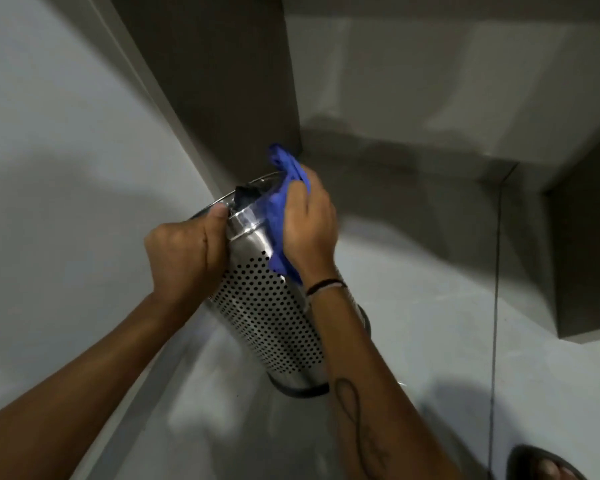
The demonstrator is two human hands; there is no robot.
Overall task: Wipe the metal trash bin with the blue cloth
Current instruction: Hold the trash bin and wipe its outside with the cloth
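Head view looks down on a tall, perforated stainless-steel trash bin (267, 306) standing tilted on the pale grey floor (430, 306), its dark-rimmed base toward the person and its open mouth leaning away toward the brown cabinet corner (222, 81). That long axis runs up and away between the two forearms. The left hand (184, 258) is clenched on the near-left rim, thumb hooked over the edge, steadying the tilt. The right hand (309, 226) presses a crumpled blue cloth (284, 209) flat against the smooth upper band on the bin's right side, fingers closed over the fabric (one corner sticks up past the rim). The unwiped perforated wall lies below that hand, back toward the wrist, so I'd judge the next stroke runs down along the axis. A sandalled foot (548, 465) shows at the lower right.
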